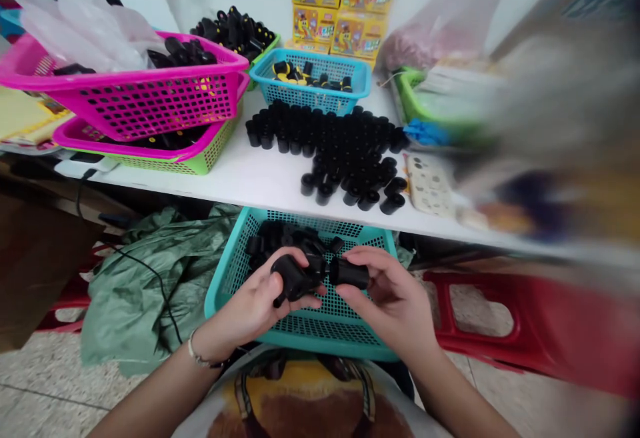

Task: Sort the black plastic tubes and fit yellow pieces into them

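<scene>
Over a teal basket (220, 278), my left hand (257, 298) is closed around a rounded black plastic piece (291, 277). My right hand (395, 295) pinches a black plastic cylinder (353, 274) between thumb and fingers, on its side. The two parts face each other with their ends close together; whether they touch is hard to make out. More black plastic pieces (270, 235) lie loose inside the basket beneath my hands. On the white table (235, 171) ahead, many black cylinders (345, 138) stand packed in a group.
Pink baskets (165, 101) are stacked at the left, holding black parts and plastic bags. A blue basket (310, 95) contains black and yellow parts. Yellow boxes (345, 5) rise behind it. A phone (431, 185) lies at the right, above a red stool (520, 318). Something large and blurred covers the far right.
</scene>
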Action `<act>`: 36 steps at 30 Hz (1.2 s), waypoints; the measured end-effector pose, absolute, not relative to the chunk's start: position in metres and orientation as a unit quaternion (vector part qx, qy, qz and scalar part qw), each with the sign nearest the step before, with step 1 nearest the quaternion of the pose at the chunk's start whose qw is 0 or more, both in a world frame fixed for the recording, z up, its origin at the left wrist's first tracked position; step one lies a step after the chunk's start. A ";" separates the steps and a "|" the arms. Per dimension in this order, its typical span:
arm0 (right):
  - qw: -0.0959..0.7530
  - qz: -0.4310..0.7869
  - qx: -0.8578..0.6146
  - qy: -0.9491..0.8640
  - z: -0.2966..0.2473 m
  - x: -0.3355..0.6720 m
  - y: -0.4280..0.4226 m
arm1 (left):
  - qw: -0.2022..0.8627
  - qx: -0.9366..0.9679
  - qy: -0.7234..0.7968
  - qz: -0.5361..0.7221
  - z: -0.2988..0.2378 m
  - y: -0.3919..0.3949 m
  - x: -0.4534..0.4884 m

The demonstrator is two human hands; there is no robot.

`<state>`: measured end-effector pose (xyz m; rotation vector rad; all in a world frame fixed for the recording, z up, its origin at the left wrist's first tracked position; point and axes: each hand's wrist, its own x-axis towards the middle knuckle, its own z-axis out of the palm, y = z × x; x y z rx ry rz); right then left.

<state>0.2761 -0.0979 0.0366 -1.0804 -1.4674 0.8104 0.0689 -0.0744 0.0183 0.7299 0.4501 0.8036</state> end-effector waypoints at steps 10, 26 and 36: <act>0.365 0.194 -0.452 -0.790 0.039 0.281 -0.098 | 0.733 0.540 0.292 0.292 0.027 -0.076 0.065; 0.365 -0.123 -0.630 -0.675 0.006 0.334 -0.019 | 0.888 0.048 0.235 0.393 0.028 -0.068 0.066; 0.357 -0.109 -0.595 -0.711 0.024 0.310 -0.029 | 0.865 0.088 0.264 0.417 0.027 -0.073 0.070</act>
